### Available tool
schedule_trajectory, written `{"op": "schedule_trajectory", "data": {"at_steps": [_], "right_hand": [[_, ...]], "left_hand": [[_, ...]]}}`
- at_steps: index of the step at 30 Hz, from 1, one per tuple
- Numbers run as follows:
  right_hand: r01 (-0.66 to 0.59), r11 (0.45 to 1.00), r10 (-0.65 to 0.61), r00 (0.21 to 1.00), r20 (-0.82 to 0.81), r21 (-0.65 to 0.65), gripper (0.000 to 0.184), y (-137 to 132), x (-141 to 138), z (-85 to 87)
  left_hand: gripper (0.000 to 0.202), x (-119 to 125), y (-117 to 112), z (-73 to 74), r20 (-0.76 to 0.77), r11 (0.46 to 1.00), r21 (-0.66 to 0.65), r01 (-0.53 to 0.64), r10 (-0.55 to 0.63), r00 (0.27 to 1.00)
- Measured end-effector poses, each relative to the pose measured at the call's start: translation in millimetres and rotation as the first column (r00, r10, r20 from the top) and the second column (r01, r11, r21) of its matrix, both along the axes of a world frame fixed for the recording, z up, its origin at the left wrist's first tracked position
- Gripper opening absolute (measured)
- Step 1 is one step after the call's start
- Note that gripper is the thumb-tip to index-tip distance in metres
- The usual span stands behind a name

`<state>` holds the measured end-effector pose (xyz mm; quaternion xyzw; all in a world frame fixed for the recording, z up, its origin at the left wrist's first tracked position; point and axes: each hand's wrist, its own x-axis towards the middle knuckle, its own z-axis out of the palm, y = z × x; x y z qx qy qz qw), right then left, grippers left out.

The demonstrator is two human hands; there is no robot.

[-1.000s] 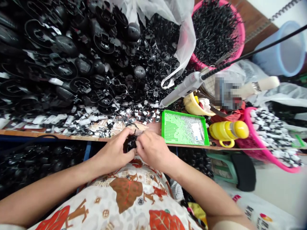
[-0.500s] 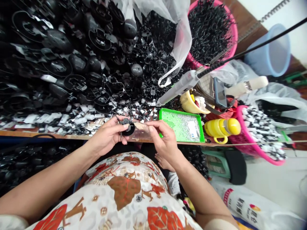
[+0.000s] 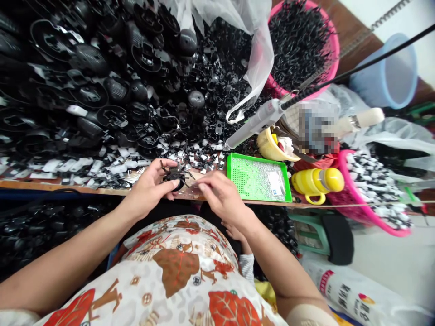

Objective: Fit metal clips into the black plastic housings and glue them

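My left hand [image 3: 148,189] is closed around a black plastic part [image 3: 176,174] with thin arms sticking out, above the table's front edge. The thumb presses on it from the near side. Just to the right, my right hand [image 3: 222,198] is pinched, its fingertips pointing at the part with a small gap between. Whatever those fingertips hold is too small to make out. Beside the right hand lies a green tray [image 3: 230,174] with many tiny clear or metallic pieces and a white label. White and black small parts [image 3: 86,166] are strewn behind the left hand.
Heaped black plastic parts [image 3: 115,88] cover the table's back and left. A grey electric screwdriver [image 3: 253,123] hangs on a cable. Yellow bottle [image 3: 316,180], yellow bowl [image 3: 268,147] and pink baskets [image 3: 335,40] stand right. Another person's hand [image 3: 234,232] shows below my right forearm.
The black part has been turned in my left hand, so its thin arms now show. My right hand has moved slightly left and down, its fingers still pinched.
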<state>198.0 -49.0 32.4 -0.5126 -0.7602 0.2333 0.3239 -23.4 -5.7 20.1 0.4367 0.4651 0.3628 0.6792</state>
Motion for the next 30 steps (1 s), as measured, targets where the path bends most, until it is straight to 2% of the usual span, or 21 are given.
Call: {"op": "schedule_trajectory", "data": {"at_steps": [2, 4, 6, 9, 10, 12, 14, 16, 19, 23, 25, 27, 30], "right_hand": [[-0.057, 0.990, 0.066, 0.996, 0.068, -0.127, 0.015, -1.5, 0.2, -7.3], [-0.041, 0.989, 0.052, 0.996, 0.070, -0.144, 0.016, -0.4, -1.9, -11.0], [0.055, 0.997, -0.056, 0.998, -0.008, -0.060, 0.014, 2.9, -4.2, -8.4], [0.213, 0.973, -0.196, 0.966, -0.170, 0.089, 0.015, 6.4, -6.0, 3.3], [0.215, 0.969, -0.187, 0.961, -0.203, 0.125, 0.016, 6.2, -6.6, 7.1], [0.128, 0.972, -0.084, 0.972, -0.219, 0.197, 0.019, 4.1, -8.5, 11.6], [0.022, 0.967, 0.028, 0.981, -0.192, 0.254, 0.019, 1.6, -11.6, 11.8], [-0.002, 0.965, 0.055, 0.980, -0.191, 0.263, 0.012, 0.9, -14.7, 10.5], [0.097, 0.983, -0.052, 0.962, -0.269, 0.155, 0.007, 4.7, -17.8, 12.7], [0.112, 0.992, -0.089, 0.943, -0.321, 0.054, 0.012, 10.2, -19.2, 17.8], [0.146, 0.989, -0.136, 0.916, -0.378, -0.002, 0.015, 9.0, -19.7, 15.5], [0.182, 0.975, -0.219, 0.874, -0.434, -0.125, 0.021, 5.8, -20.0, 11.5], [0.181, 0.944, -0.293, 0.840, -0.456, -0.274, 0.031, 3.2, -19.1, 10.5]], "left_hand": [[0.049, -1.3, -4.6, -2.7, -0.142, 0.978, 0.205, 0.034, -0.004, 0.990], [0.054, -2.0, -9.2, -4.6, -0.235, 0.930, 0.351, 0.108, -0.024, 0.972], [0.057, -2.9, -12.9, -5.5, -0.276, 0.884, 0.436, 0.166, -0.044, 0.960], [0.062, -4.2, -15.0, -6.4, -0.298, 0.841, 0.496, 0.214, -0.066, 0.952], [0.064, -4.4, -14.9, -6.7, -0.308, 0.832, 0.503, 0.233, -0.078, 0.948], [0.065, -4.2, -14.0, -7.4, -0.324, 0.815, 0.513, 0.269, -0.106, 0.940], [0.060, -3.1, -13.4, -7.3, -0.339, 0.803, 0.516, 0.299, -0.129, 0.932], [0.050, -1.4, -14.0, -6.3, -0.364, 0.797, 0.506, 0.329, -0.148, 0.920], [0.039, 2.3, -17.4, -4.5, -0.371, 0.814, 0.436, 0.384, -0.225, 0.901], [0.033, 10.0, -21.0, -1.3, -0.142, 0.891, 0.256, 0.376, -0.350, 0.926], [0.032, 13.5, -20.3, 1.5, -0.026, 0.934, 0.156, 0.320, -0.320, 0.947], [0.036, 15.4, -18.5, 4.3, 0.018, 0.957, 0.094, 0.273, -0.276, 0.961], [0.037, 15.2, -16.2, 6.4, 0.006, 0.960, 0.095, 0.263, -0.265, 0.964]]}}
